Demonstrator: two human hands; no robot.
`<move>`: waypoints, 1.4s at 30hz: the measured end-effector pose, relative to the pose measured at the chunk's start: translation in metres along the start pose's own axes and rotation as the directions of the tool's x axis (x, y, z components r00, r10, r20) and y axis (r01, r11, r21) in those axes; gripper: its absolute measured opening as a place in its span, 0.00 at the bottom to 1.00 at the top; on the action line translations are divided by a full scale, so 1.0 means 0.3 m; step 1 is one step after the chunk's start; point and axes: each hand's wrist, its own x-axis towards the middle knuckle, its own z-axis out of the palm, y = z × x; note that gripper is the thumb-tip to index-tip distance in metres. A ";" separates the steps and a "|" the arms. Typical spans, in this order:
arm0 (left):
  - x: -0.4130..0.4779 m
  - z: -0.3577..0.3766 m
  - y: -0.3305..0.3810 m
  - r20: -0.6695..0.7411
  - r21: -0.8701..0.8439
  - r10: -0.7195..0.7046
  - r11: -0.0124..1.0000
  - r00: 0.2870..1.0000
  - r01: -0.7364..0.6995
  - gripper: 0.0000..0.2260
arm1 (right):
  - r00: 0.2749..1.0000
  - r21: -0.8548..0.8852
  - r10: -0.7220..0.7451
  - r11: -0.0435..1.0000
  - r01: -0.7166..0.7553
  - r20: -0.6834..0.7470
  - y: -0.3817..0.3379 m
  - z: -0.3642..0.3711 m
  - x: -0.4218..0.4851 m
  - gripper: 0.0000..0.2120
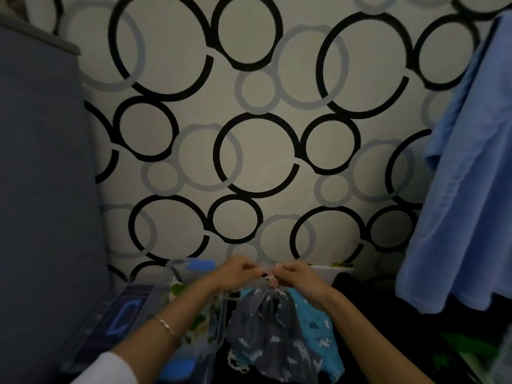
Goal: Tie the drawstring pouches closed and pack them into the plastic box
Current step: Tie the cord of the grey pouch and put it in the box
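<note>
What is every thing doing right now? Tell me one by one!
Grey pouch: hanging from its gathered top, cord being tied.
Left hand: pinching the white cord at the pouch top.
Right hand: pinching the cord from the other side.
Turquoise pouch: lying flat behind the grey one; I cannot tell if it is tied.
Plastic box: open, no lid on, a leaf-print pouch inside.
Blue cloth: hanging down at the right.

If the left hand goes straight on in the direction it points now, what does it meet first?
The left hand points right, toward the right hand, and the two nearly touch above the grey pouch. It would likely meet the right hand's fingers first, though depth is unclear.
</note>
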 end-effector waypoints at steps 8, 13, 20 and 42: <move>0.013 0.066 0.066 -0.029 -0.229 0.036 0.973 0.999 -0.042 0.07 | 0.999 0.037 -0.025 0.999 0.027 -0.039 -0.016 -0.026 -0.034 0.06; 0.014 0.057 0.082 -0.011 -0.208 -0.059 0.977 0.998 0.055 0.13 | 0.995 -0.022 -0.013 1.000 0.011 -0.098 -0.008 -0.017 -0.036 0.12; 0.011 0.035 0.114 0.075 -0.066 -0.059 0.996 0.995 0.064 0.10 | 0.983 -0.442 -0.179 0.886 0.141 -0.045 -0.019 -0.004 -0.039 0.08; 0.040 0.074 0.117 -0.079 -0.252 -0.083 0.966 0.993 0.060 0.16 | 0.945 -0.109 -0.149 0.987 0.122 -0.291 -0.022 -0.007 -0.047 0.08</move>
